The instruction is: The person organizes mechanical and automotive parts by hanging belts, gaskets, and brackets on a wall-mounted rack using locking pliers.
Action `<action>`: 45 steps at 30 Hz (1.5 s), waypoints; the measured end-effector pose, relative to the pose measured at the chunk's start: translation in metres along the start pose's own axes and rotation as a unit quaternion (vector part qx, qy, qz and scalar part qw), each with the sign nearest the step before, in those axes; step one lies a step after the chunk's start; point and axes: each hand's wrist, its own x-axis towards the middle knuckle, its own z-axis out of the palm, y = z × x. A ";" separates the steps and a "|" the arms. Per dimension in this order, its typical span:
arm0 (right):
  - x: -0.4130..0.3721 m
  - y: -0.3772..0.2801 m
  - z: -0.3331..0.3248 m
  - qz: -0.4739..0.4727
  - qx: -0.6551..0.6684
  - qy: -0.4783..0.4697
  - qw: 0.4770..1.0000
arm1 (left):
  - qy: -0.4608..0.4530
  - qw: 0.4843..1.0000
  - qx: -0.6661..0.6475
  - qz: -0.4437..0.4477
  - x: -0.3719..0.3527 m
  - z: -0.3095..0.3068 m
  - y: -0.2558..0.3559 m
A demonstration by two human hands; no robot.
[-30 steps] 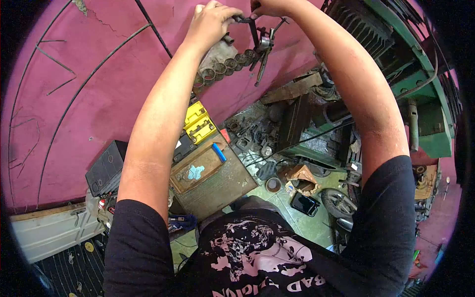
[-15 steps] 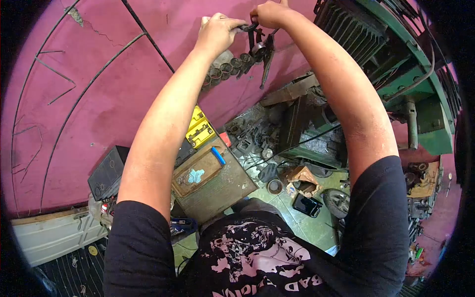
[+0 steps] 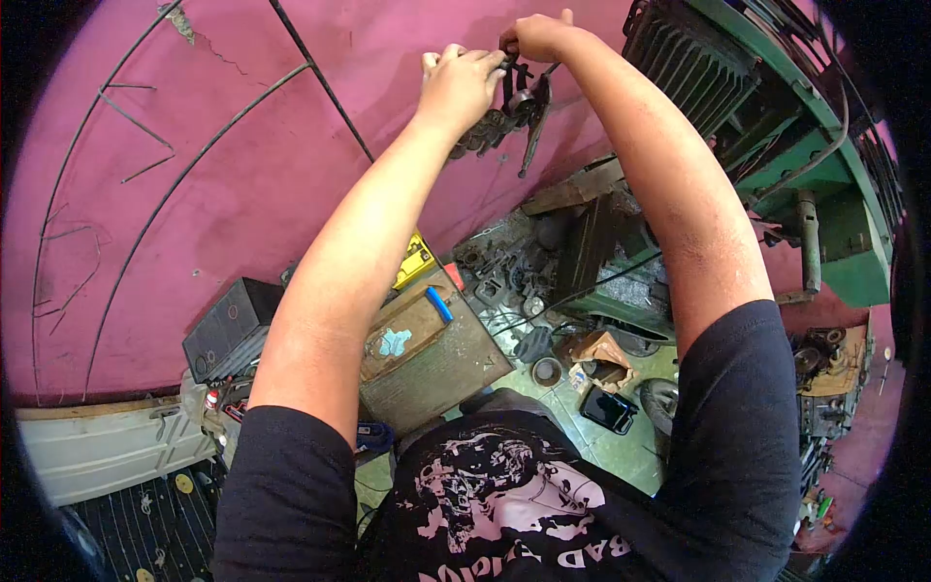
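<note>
My left hand [image 3: 464,85] is closed on the row of metal rings [image 3: 482,131], up against the pink wall [image 3: 242,145]. My right hand [image 3: 536,37] pinches the hanging tools [image 3: 531,109] on the same wall, with open wall to their left.

Single view, head-worn, wide fisheye with dark rounded corners. Faces forward and steeply down along a pink wall [image 3: 194,194]; tiled floor [image 3: 626,454] lies well below. Both arms run up-frame to the left hand [image 3: 464,85] and right hand [image 3: 538,37], gripping a metal tool [image 3: 533,121] (near the top edge, at arm's reach).
</note>
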 end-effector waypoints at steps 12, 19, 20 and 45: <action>-0.034 -0.021 0.009 0.008 0.034 0.216 0.976 | -0.001 0.995 -0.085 -0.059 -0.054 -0.059 0.023; -0.200 -0.114 0.126 0.132 0.280 0.573 0.759 | -0.030 0.980 -0.148 -0.130 -0.283 -0.139 0.032; -0.227 -0.139 0.160 0.107 0.301 0.554 0.769 | -0.027 0.972 -0.161 -0.172 -0.313 -0.153 0.036; -0.366 -0.590 0.222 -0.347 0.244 -0.073 0.903 | -0.171 0.789 0.124 -0.578 -0.724 -0.384 -0.046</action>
